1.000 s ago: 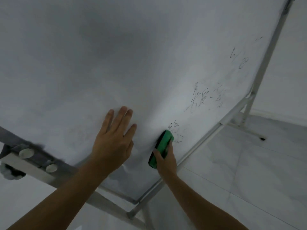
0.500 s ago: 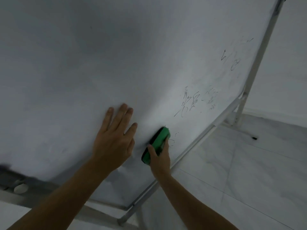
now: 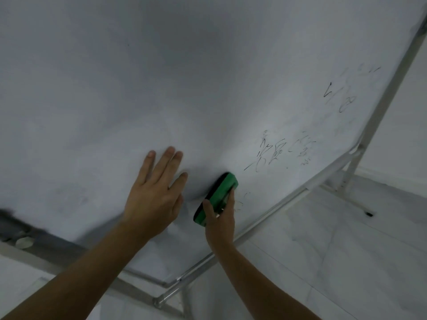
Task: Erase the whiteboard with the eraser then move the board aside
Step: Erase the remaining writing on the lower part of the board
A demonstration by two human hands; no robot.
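Observation:
A large whiteboard (image 3: pixel 208 77) on a metal stand fills most of the view. Black handwriting (image 3: pixel 272 153) remains on its lower right, with more marks (image 3: pixel 339 98) higher up near the right edge. My left hand (image 3: pixel 154 197) presses flat on the board with straight fingers. Just to its right, my right hand (image 3: pixel 219 218) grips a green eraser (image 3: pixel 219 195) with a black felt side held against the board, below and left of the handwriting. Faint smudges sit right of the eraser.
The stand's metal frame rail (image 3: pixel 288 199) runs along the board's lower edge, with a leg (image 3: pixel 351 199) reaching across the pale tiled floor (image 3: pixel 335 262). A grey tray (image 3: pixel 34 239) with a round white magnet (image 3: pixel 24 242) sits at lower left.
The eraser slid up and right over the small scribble near it, which is now mostly wiped. My left hand stayed pressed flat on the board. The view shifted slightly.

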